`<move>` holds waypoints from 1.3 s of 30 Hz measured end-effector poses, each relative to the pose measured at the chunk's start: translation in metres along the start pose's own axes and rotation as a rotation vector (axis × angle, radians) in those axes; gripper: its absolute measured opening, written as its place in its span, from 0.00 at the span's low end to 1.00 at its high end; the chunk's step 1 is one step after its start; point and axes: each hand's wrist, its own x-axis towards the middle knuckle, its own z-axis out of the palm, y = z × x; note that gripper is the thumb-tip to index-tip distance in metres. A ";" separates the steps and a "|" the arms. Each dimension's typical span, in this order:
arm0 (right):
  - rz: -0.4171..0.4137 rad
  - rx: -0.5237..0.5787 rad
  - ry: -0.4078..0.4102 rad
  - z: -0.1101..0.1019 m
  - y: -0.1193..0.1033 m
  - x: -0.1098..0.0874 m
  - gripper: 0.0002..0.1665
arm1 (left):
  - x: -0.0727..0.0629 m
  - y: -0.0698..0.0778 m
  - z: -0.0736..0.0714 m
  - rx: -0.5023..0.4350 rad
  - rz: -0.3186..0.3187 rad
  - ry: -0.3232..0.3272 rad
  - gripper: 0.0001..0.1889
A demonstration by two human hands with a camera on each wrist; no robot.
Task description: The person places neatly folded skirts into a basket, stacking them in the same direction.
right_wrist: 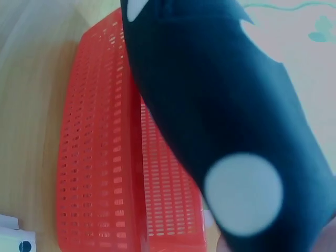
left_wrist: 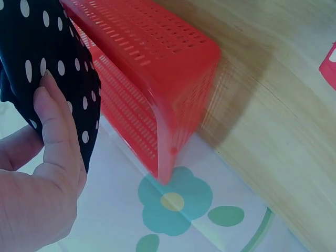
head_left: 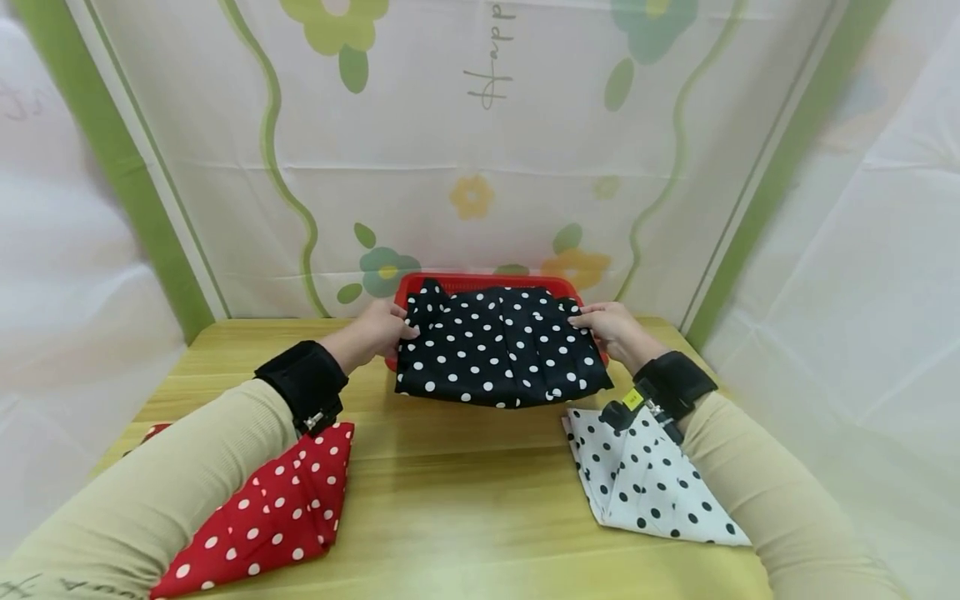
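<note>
A black cloth with white polka dots (head_left: 501, 346) is stretched between both hands above a red plastic basket (head_left: 480, 280). At its left edge, my left hand (head_left: 377, 333) pinches the cloth between thumb and fingers, as the left wrist view also shows. On the opposite edge my right hand (head_left: 617, 329) pinches it. In the right wrist view the cloth (right_wrist: 220, 105) covers much of the picture and hides most of that hand. The basket (left_wrist: 178, 100) has slotted walls, and the part of its inside seen from the wrists shows bare mesh.
A red cloth with white dots (head_left: 277, 508) lies folded on the wooden table (head_left: 450, 500), partly beneath the left forearm. To the right, a folded white cloth with black dots (head_left: 645, 483) lies partly under the right forearm. A flower-printed curtain (head_left: 480, 142) hangs behind the basket.
</note>
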 end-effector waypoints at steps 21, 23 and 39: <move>0.012 -0.009 0.106 0.002 0.005 0.033 0.25 | 0.030 0.015 0.010 -0.088 -0.027 0.079 0.20; 0.022 -0.001 0.137 0.002 0.005 0.036 0.23 | 0.033 0.015 0.013 -0.119 -0.032 0.076 0.21; -0.034 0.083 0.202 0.017 0.003 0.055 0.28 | 0.044 0.012 0.017 -0.196 0.067 0.139 0.24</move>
